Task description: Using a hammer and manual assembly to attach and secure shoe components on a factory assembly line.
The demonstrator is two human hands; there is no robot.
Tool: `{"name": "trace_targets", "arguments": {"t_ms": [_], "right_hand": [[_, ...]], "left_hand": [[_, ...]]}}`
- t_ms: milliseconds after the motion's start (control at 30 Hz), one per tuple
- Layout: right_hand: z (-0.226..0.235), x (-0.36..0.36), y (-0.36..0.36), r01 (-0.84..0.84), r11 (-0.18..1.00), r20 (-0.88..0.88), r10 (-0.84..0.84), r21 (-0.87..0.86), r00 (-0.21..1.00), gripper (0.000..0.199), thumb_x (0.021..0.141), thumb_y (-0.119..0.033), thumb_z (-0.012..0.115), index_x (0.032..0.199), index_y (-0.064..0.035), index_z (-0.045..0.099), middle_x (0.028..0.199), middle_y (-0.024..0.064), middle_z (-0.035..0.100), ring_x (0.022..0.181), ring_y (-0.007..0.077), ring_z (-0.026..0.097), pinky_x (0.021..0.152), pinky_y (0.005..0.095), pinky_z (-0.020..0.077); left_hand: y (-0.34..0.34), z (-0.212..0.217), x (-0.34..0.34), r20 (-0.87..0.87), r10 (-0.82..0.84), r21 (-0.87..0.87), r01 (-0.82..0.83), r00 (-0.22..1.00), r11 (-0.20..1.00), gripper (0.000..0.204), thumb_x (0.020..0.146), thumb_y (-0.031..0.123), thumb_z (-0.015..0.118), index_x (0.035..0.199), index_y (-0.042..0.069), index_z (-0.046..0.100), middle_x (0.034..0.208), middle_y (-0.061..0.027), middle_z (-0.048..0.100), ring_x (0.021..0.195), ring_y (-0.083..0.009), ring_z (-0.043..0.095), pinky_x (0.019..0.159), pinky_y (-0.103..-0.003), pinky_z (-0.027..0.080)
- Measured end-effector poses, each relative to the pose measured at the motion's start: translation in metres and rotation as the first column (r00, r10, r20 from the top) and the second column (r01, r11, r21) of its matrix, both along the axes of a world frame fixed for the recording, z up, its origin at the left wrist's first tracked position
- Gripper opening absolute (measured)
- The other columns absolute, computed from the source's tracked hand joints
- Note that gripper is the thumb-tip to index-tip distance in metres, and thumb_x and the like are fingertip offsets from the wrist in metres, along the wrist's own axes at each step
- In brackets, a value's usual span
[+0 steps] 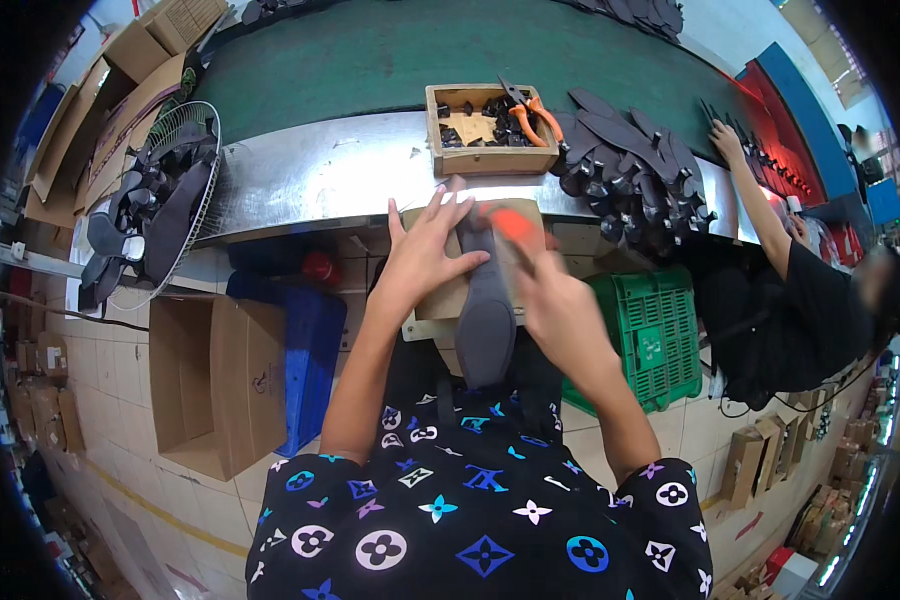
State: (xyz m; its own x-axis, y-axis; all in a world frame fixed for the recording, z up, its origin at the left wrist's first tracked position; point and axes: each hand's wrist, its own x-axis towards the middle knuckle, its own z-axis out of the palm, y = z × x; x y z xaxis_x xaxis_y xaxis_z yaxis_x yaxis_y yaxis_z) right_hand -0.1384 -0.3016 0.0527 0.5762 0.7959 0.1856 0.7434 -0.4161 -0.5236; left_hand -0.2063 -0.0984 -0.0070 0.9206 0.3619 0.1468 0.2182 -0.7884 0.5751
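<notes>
Dark matte insole [486,320] lies on a wooden board [440,300], left hand [425,255] flat on it, right hand [560,305] gripping an orange tool [513,226].

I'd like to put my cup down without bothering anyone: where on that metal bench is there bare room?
The metal bench is bare between the fan and the wooden tray. Right of the tray it is crowded with a pile of dark soles. The left hand and right hand occupy the board.

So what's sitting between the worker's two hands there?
In the head view, a dark grey shoe sole lies lengthwise on a wooden board, between the left hand and the right hand, which holds something orange.
</notes>
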Motion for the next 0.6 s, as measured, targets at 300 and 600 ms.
{"name": "trace_targets", "arguments": {"t_ms": [300,600], "right_hand": [[0.009,0.009,-0.015,0.058,0.933,-0.068,-0.035,0.357,0.997,0.024,0.097,-0.016,0.061,0.114,0.0002,0.058,0.079,0.0201,0.064,0.067,0.0389,0.065,0.060,0.0428,0.0506],[0.006,0.018,-0.004,-0.334,0.942,0.091,0.334,-0.022,0.938,0.030,0.093,-0.021,0.062,0.119,-0.0058,0.062,0.113,0.0143,0.062,0.102,0.0324,0.060,0.085,0.0396,0.0491]], "left_hand": [[-0.025,0.013,-0.036,0.320,-0.162,-0.256,0.250,0.934,0.934,0.021,0.088,0.023,0.069,0.096,0.004,0.072,0.083,-0.0102,0.067,0.079,-0.0254,0.066,0.076,-0.040,0.049],[-0.075,0.092,-0.093,0.217,-0.298,-0.938,0.283,0.930,0.201,0.024,0.095,0.019,0.065,0.100,-0.004,0.073,0.083,-0.0063,0.063,0.082,-0.0116,0.059,0.072,-0.026,0.044]]}}
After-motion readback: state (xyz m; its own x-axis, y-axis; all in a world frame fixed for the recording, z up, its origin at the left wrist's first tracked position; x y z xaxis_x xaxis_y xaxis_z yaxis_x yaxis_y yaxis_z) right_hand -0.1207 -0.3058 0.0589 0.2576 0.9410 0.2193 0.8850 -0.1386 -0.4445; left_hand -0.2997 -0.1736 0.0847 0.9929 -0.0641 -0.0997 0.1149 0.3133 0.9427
